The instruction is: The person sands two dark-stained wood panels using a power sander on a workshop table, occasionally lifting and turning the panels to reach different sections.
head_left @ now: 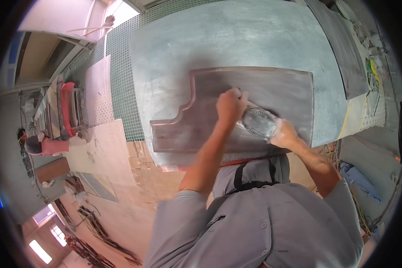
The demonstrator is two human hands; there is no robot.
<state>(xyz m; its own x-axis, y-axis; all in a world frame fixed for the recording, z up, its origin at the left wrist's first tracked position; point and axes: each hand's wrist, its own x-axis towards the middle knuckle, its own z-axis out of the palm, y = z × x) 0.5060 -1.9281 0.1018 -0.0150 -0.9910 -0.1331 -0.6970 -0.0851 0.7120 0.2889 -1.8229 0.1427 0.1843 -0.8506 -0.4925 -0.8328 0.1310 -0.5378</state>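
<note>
A dark grey-brown panel point(254, 82) with a raised edge and a stepped, curved left side lies flat on a pale blue-green worktop point(236, 35). Above its right half I hold a clear, shiny oblong thing point(258, 121) that looks like plastic, with a dark beaded line round its inside. My left hand point(231, 106) is closed at its upper left end, the fingers bunched. At the lower right end, my right hand point(285, 133) grips it. Blur and glare hide its exact kind, and whether it touches the panel I cannot tell.
Another dark sheet point(339, 49) lies along the worktop's right edge, near a cluttered side shelf point(374, 76). Green grating point(123, 80) borders the left. Farther left, a person point(49, 145) in pink is beside stacked boards. A blue cloth point(361, 181) hangs at lower right.
</note>
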